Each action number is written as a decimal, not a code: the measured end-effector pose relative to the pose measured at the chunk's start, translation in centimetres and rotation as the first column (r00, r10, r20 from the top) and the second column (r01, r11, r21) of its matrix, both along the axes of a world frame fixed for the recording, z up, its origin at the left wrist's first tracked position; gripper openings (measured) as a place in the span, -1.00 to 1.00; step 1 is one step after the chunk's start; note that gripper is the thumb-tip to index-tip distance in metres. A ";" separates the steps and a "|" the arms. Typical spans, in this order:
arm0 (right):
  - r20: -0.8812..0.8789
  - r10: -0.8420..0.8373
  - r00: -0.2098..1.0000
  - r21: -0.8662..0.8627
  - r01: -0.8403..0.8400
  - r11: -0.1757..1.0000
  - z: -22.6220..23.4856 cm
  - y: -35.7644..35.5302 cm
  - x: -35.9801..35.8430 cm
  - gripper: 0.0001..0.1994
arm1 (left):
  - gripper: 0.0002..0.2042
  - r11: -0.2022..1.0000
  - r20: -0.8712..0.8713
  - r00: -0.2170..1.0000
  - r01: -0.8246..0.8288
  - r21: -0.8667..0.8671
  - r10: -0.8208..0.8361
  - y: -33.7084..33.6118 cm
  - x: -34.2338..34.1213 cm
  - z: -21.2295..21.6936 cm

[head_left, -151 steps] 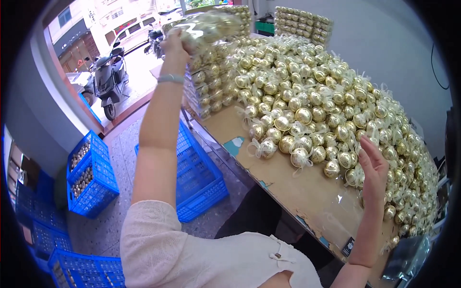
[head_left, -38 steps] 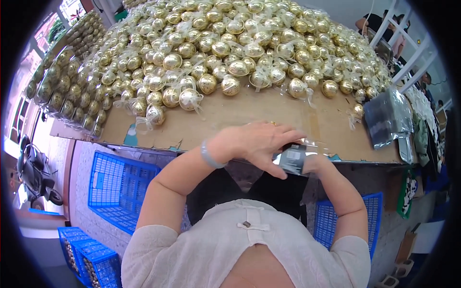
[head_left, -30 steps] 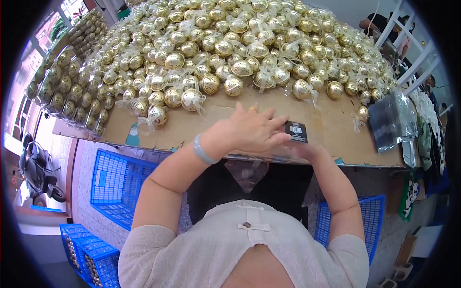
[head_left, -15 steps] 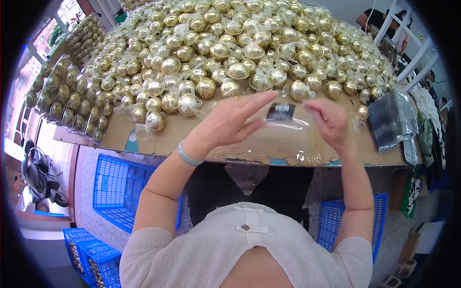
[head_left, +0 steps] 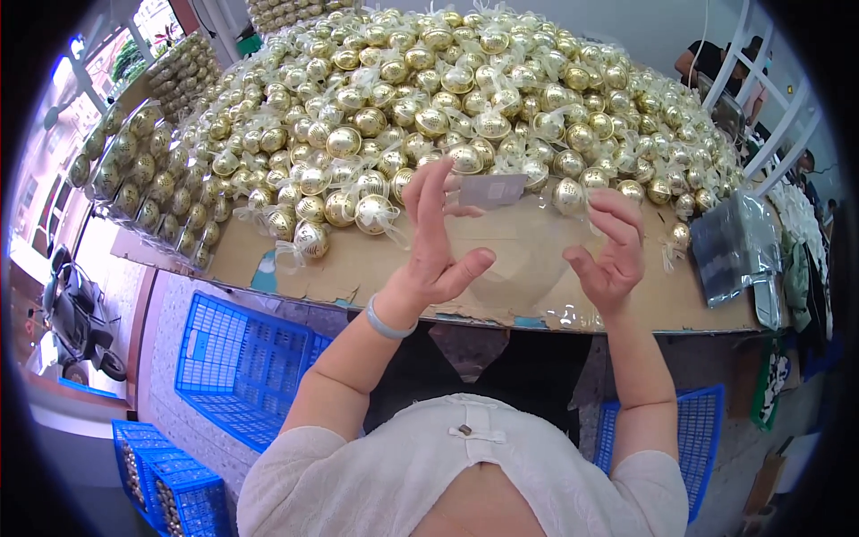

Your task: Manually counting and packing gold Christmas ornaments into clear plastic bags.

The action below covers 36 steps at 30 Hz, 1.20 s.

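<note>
Head view: clear film (head_left: 514, 264) with grey card (head_left: 491, 191), between the hands.
Left hand (head_left: 436, 246), fingers parted; right hand (head_left: 611, 249), fingers bent; whether either grips, cannot tell. Gold balls (head_left: 447, 103), heaped just beyond. Packs (head_left: 139, 183) left, bags (head_left: 735, 237) right. Cardboard (head_left: 353, 276) surface; blue crates (head_left: 242, 362) on floor (head_left: 161, 358).

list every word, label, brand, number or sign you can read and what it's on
Grey card near the left hand: pale label patch, too blurred to read.
Gold balls: dark markings, too small to read.
No other lettering can be made out.
</note>
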State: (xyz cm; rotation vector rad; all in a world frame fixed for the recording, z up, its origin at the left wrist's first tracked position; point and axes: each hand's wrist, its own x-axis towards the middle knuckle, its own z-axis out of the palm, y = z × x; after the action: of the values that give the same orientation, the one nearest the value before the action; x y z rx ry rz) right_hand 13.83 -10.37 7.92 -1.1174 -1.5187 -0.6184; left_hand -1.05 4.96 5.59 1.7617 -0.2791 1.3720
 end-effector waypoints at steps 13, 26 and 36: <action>-0.033 0.285 0.958 -0.026 -0.286 0.958 -0.2 1.9 0.7 -0.81 | -0.67 0.990 0.088 0.995 0.029 0.137 -0.041 -0.1 0.8 -0.6; -0.386 0.146 0.911 -0.011 -0.162 0.987 3.4 -0.3 -2.6 -0.90 | -0.70 0.981 0.174 0.982 0.037 0.189 -0.070 -0.1 1.4 0.3; 0.333 -0.019 0.943 -0.286 0.120 0.950 5.3 -1.3 -3.5 -0.74 | -0.72 0.982 0.099 0.994 0.017 0.191 -0.037 -0.8 0.8 1.4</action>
State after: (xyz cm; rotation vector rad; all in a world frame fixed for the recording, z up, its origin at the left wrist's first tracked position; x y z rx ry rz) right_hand 10.35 -11.63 13.25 -1.3568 -1.9151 -0.6581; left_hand -0.22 4.14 6.96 1.8368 -0.5026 1.4587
